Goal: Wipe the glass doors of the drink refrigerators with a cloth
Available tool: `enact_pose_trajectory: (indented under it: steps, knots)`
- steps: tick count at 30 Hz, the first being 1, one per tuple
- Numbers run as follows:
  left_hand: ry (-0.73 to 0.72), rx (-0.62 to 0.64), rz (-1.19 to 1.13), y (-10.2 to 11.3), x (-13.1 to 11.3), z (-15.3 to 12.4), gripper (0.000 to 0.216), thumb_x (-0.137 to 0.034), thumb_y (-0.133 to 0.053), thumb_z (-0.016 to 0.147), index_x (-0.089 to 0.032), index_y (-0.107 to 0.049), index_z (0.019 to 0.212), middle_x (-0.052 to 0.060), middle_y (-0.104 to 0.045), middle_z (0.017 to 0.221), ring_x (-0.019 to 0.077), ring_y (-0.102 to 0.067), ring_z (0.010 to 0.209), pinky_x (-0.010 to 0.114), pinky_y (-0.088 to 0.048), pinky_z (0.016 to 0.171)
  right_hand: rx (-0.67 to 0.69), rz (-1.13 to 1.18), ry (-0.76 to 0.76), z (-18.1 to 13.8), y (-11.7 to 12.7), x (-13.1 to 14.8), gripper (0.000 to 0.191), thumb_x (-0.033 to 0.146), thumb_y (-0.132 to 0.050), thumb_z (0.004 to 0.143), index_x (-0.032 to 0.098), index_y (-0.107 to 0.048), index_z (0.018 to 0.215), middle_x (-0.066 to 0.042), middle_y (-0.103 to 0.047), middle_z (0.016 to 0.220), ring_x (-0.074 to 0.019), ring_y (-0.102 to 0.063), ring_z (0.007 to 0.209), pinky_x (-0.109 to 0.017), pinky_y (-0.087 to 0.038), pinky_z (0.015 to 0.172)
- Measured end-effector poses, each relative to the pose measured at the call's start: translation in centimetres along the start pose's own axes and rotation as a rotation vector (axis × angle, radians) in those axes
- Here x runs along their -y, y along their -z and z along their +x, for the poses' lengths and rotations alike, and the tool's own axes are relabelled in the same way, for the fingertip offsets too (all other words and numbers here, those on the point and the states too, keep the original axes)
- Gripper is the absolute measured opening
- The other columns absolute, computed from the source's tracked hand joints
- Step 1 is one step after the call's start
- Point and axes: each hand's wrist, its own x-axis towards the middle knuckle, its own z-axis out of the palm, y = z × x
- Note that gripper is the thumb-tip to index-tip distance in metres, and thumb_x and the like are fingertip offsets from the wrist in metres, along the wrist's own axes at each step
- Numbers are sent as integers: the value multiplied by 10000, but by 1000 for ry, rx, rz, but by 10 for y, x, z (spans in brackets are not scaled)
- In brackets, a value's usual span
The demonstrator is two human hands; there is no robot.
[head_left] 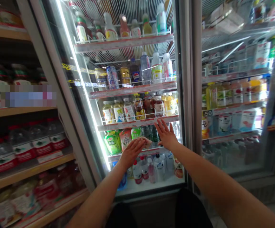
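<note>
My left hand (133,151) reaches forward at the glass door (93,110) of a lit drinks cooler, its fingers together over a small pale, crumpled cloth (147,142). The cloth is partly hidden under the fingers. To the right, my right hand (166,135) is raised with fingers spread and nothing in it. It is at the glass, just below a shelf edge (139,123); whether the palm touches the pane I cannot tell. Behind the hands, green drink packs (113,141) and dark bottles (154,134) stand on a lower shelf.
Several bottles (137,172) stand at the cooler's bottom. A metal door frame (191,95) divides it from another cooler on the right. At left, wooden shelves (28,166) carry red-labelled bottles (42,142). My dark-clothed knees (192,209) are close below the door.
</note>
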Motion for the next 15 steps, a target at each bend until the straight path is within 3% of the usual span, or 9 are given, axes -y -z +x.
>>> enact_pose_trajectory:
  steps: [6,15]
  knots:
    - [148,-77,-4,18,25,21,688,-29,-450,850,-189,-354,1512,53,-415,1546,225,-185,1512,467,-266,1241,7,5,-3,0,0,1,1280,349,-868,659,174,-6,1589,-111,46,1645,-313,69,1530,-633,-37,1201]
    - [286,-149,-31,39,67,59,654,-70,-428,911,-255,-316,1529,54,-401,1555,210,-202,1508,462,-255,1242,-9,5,11,-1,-4,-1,1292,346,-858,668,184,36,1587,-111,56,1647,-293,144,1516,-626,-45,1203]
